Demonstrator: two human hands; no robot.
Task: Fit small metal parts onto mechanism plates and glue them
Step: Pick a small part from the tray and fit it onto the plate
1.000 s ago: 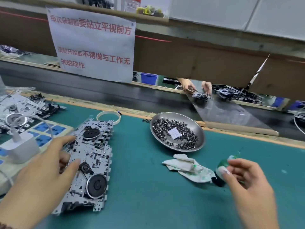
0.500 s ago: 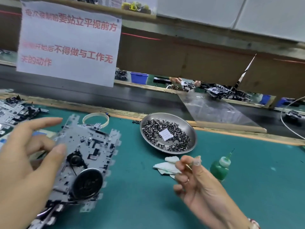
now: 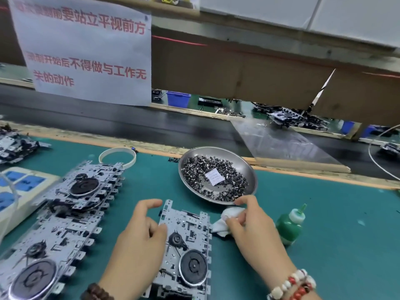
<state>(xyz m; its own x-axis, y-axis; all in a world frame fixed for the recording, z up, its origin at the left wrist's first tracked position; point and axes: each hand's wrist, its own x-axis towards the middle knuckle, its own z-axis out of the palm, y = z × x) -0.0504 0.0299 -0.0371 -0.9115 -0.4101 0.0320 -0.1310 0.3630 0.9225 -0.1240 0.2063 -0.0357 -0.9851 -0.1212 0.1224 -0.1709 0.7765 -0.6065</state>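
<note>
While left hand (image 3: 140,241) steadies mechanism plate (image 3: 186,252), right hand (image 3: 251,224) grip beside dish (image 3: 251,169)

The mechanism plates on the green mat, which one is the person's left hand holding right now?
The single plate lying alone in front of the person, beside the white cloth; the left hand grips its left edge. The others sit stacked further left, untouched.

The left hand (image 3: 138,241) rests on a mechanism plate (image 3: 186,252). The right hand (image 3: 253,226) seems to touch a white cloth (image 3: 220,225); a steel dish (image 3: 246,169) lies just beyond, a green glue bottle (image 3: 290,224) just right.
</note>
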